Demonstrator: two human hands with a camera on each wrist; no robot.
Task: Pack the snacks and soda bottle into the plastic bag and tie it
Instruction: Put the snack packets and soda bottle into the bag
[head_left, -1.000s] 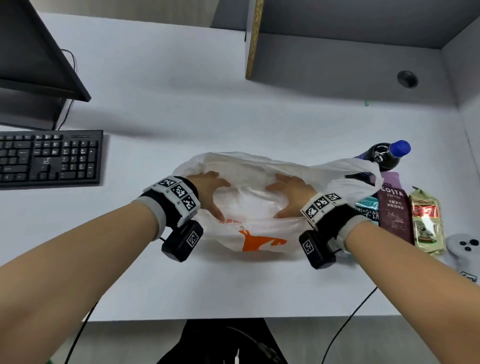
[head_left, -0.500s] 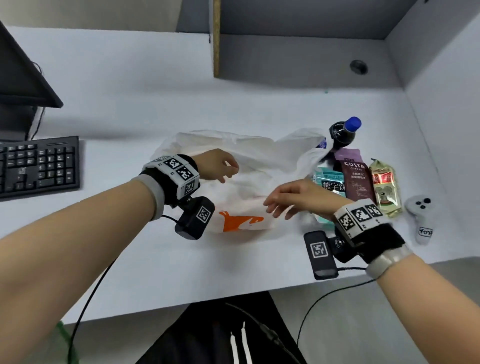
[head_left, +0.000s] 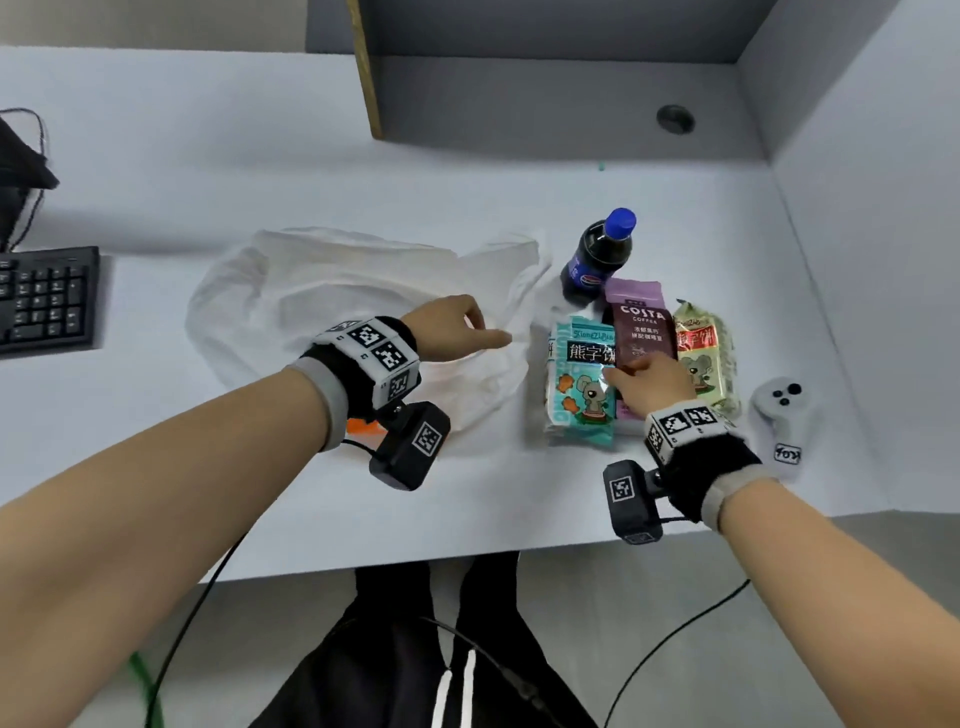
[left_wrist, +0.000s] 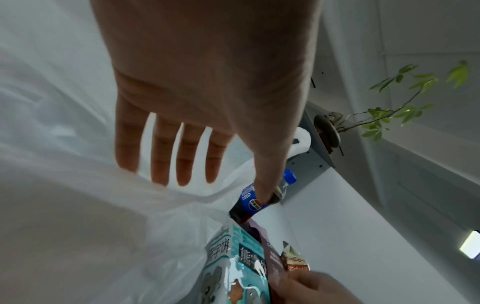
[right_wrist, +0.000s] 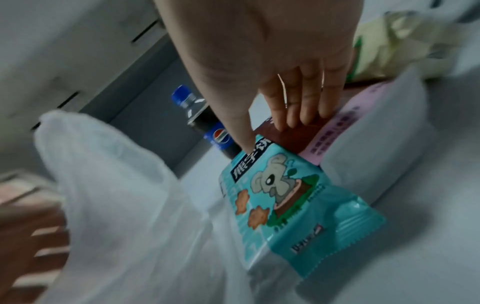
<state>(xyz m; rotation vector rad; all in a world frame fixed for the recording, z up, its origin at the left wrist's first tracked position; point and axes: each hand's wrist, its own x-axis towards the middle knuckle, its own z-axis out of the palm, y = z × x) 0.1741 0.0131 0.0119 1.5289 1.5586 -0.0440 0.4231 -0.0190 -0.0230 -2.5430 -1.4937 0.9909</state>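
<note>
My right hand (head_left: 655, 382) is down on the snacks, its grip spread: in the right wrist view the fingers (right_wrist: 298, 107) lie nearly straight on the brown-and-pink Costa coffee pack (head_left: 640, 338) while the thumb reaches onto the top edge of the teal bear-biscuit packet (head_left: 579, 384). I cannot tell whether anything is pinched yet; it reads as touching, not gripping. Just right of that hand lies the yellow-green biscuit packet (head_left: 705, 358), side by side with the coffee pack. Beyond my fingertips the Pepsi bottle (head_left: 597, 257) with its blue cap stands or leans at the far end of the coffee pack.

My left hand (head_left: 457, 327) hovers over the right-hand part of the white plastic bag (head_left: 311, 291), its grip loose: the left wrist view shows four fingers (left_wrist: 161, 156) straight and slightly apart, thumb out toward the bottle, holding nothing. The bag lies crumpled and mostly flat on the white tabletop (head_left: 467, 519) under and to the left of that hand, its near edge just beside the teal packet. An orange print (head_left: 363, 427) peeks out by my left wrist.

Well to the right of my right hand rests a white controller (head_left: 782, 415). Far to the left of the left hand sits a black keyboard (head_left: 47, 299).
</note>
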